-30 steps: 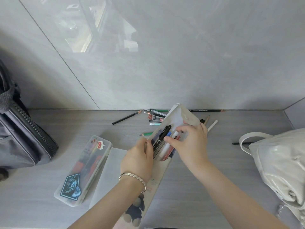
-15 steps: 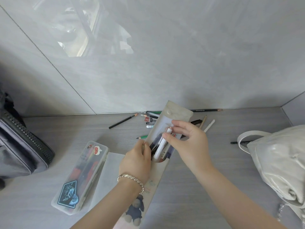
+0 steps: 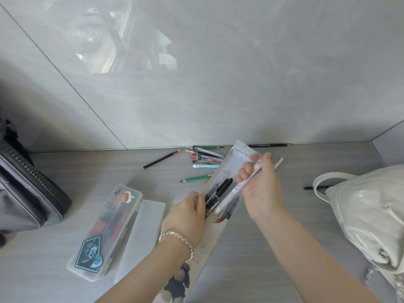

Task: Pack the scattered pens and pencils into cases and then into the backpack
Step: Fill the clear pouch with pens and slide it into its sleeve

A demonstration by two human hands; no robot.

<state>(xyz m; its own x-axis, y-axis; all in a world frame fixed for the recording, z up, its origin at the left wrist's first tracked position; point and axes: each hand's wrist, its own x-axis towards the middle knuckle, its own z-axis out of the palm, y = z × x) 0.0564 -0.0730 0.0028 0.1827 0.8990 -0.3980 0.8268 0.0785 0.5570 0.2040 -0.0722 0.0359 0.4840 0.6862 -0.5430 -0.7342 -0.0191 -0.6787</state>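
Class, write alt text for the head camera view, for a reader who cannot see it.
A right hand slides a white pen into a clear pouch of pens that the left hand holds open on a grey table. Loose pencils lie by the wall; a plastic case and dark backpack sit left, a white bag right.

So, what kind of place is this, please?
Probably an indoor desk or counter against a wall: a grey wood-grain surface meets glossy grey wall panels, with a dark backpack and a white bag resting on it.
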